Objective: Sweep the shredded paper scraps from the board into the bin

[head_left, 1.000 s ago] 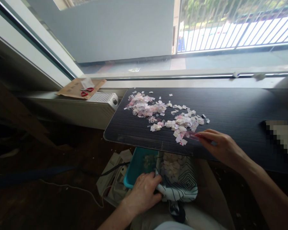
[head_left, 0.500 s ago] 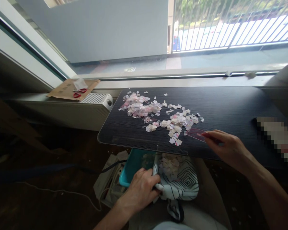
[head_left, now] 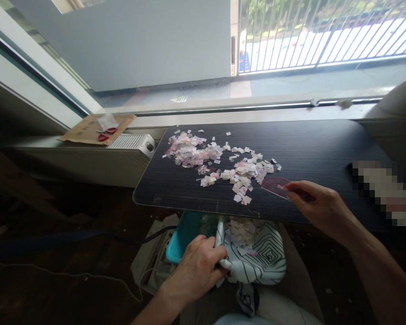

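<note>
Small white and pink paper scraps (head_left: 219,162) lie scattered over the left half of a dark table (head_left: 311,149). My right hand (head_left: 320,207) rests on the table near its front edge, fingers pinched on a clear pink plastic protractor (head_left: 275,186) laid flat beside the scraps. Below the table's edge my left hand (head_left: 198,268) is closed on the rim of a white cloth bag with black line patterns (head_left: 260,259). More paper scraps (head_left: 240,230) lie inside the bag.
A teal plastic bin (head_left: 186,232) sits under the table beside the bag, with pale clutter and a cable on the dark floor. Red scissors (head_left: 103,134) and a brown envelope lie on the sill left of a white radiator (head_left: 131,142). A window runs behind.
My right hand has drawn the protractor back to the right, away from the scraps. More scraps now lie in the bag. My left hand keeps its grip on the bag.
</note>
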`<state>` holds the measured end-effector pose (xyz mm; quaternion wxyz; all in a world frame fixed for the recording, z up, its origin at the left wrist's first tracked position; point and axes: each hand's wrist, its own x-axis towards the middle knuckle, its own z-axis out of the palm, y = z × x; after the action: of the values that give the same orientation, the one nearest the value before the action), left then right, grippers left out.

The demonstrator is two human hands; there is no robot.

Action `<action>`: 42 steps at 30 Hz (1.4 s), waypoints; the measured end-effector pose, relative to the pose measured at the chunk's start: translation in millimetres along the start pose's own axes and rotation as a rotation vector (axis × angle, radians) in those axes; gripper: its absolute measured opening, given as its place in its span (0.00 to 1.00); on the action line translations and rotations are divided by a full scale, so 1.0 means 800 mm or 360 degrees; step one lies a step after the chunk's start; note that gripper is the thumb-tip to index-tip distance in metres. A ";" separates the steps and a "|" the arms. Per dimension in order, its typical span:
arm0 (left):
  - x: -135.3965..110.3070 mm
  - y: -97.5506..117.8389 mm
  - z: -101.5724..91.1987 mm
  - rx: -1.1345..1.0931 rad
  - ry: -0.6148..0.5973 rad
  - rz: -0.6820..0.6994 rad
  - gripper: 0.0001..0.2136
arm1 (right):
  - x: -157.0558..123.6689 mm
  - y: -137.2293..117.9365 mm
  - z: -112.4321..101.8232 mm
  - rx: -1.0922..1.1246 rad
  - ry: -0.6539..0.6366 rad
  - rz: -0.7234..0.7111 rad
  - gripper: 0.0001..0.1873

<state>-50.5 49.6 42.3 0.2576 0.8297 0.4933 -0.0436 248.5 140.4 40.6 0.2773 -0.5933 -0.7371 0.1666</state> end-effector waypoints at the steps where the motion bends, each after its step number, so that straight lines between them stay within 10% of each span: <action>1: 0.000 0.000 0.000 0.0003 0.0003 0.0005 0.04 | 0.000 -0.001 0.001 0.0006 -0.0015 -0.0014 0.10; 14: -0.003 0.000 -0.001 0.0055 0.0060 0.0024 0.05 | 0.004 -0.035 0.010 0.0126 -0.0319 -0.0238 0.09; 42: -0.005 -0.001 -0.004 0.0063 0.0018 0.0016 0.04 | 0.028 -0.047 0.022 0.0079 -0.0256 -0.0429 0.13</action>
<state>-53.8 48.6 46.1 0.2386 0.8372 0.4898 -0.0473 204.9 154.3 52.9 0.2517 -0.4666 -0.8256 0.1929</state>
